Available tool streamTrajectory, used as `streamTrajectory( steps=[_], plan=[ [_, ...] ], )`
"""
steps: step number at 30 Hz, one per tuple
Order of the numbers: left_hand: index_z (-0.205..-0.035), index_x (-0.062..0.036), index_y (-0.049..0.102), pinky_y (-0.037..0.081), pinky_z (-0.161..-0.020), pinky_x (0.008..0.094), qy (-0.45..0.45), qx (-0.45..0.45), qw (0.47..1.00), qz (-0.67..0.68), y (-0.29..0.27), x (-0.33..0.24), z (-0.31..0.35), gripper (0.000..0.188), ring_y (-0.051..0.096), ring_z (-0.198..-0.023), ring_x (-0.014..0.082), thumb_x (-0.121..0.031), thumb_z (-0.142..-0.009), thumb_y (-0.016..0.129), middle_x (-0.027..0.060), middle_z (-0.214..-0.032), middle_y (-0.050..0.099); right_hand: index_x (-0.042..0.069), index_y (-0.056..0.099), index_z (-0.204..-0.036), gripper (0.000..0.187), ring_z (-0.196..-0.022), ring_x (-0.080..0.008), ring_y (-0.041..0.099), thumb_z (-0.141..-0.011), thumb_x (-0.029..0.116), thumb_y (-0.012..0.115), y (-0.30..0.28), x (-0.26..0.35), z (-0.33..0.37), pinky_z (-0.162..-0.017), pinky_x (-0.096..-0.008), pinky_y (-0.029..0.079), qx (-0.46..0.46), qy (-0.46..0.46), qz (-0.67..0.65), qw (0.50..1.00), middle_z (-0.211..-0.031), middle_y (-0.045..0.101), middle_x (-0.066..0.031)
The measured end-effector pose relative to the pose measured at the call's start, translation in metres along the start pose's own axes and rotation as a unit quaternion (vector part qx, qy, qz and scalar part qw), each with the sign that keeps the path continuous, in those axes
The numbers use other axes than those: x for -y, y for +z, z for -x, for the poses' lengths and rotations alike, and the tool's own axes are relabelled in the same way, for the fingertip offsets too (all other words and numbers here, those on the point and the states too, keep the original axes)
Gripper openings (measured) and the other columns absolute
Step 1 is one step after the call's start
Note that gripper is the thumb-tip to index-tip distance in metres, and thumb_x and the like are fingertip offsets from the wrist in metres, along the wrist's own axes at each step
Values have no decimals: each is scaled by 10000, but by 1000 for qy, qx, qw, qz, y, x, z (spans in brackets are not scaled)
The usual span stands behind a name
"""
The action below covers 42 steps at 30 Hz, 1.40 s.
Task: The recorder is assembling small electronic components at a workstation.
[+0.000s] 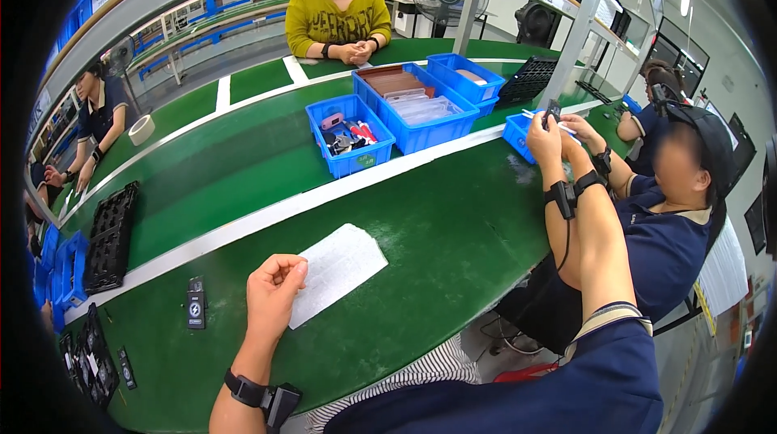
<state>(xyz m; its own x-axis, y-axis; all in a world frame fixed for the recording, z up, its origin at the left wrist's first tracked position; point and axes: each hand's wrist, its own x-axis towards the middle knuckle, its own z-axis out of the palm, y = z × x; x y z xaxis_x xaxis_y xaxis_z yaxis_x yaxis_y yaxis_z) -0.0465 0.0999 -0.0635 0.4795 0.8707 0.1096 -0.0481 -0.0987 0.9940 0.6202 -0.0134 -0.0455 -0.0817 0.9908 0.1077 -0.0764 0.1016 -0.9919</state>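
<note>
Curled loosely at the left edge of a flat white sheet (344, 268), thumb and bent fingers together: the left hand (275, 292). Cannot tell whether touching it. Lying near the front of the green bench (453, 248): that same sheet. Reaching far over to the right, near a small blue plastic bin (515, 143): the right hand (574, 152), mostly hidden at a seated co-worker's hands (545, 141). Cannot tell whether apart, together or clamped on anything. Held up between those co-worker's hands: a small black object (552, 114). Off to the left, a flat black rectangular piece with a pale round mark (196, 311) and a long black moulded tray (112, 236). Beyond, a blue plastic bin of mixed small items (356, 163) beside a larger blue plastic bin (441, 137).
</note>
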Motion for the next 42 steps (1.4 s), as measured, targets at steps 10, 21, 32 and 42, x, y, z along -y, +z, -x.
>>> streamTrajectory(
  steps=[10,21,32,42],
  plan=[
    [-829,-24,613,394,-563,184,-8,-2,1000,-21,-12,-1,10,95,509,-612,48,-118,-817,628,-16,-690,572,108,403,-1243,352,-1009,-191,547,-945,293,381,182,45,-33,-797,-355,485,-131,148,153,968,-1144,517,-45],
    [-833,-32,610,403,-559,192,1,80,997,-19,17,-23,3,104,524,-617,56,-135,-826,620,-12,-709,583,58,581,-1006,260,-811,-180,589,-876,278,531,156,35,-32,-667,-330,467,-246,126,323,905,-939,610,-75],
    [-847,-41,616,406,-564,190,-39,70,996,25,15,-11,8,118,532,-616,62,-158,-828,620,-10,-723,591,39,596,-889,101,-694,-66,549,-861,134,575,245,66,-34,-608,-205,464,-203,-82,73,973,-797,593,8],
    [-1016,-41,578,446,-645,216,-38,120,992,18,18,-1,9,246,561,-769,101,-150,-803,636,34,-909,599,16,670,-840,189,-642,-152,588,-702,143,694,357,78,-59,-619,-277,462,-254,-314,528,747,-710,642,-99]
  ],
)
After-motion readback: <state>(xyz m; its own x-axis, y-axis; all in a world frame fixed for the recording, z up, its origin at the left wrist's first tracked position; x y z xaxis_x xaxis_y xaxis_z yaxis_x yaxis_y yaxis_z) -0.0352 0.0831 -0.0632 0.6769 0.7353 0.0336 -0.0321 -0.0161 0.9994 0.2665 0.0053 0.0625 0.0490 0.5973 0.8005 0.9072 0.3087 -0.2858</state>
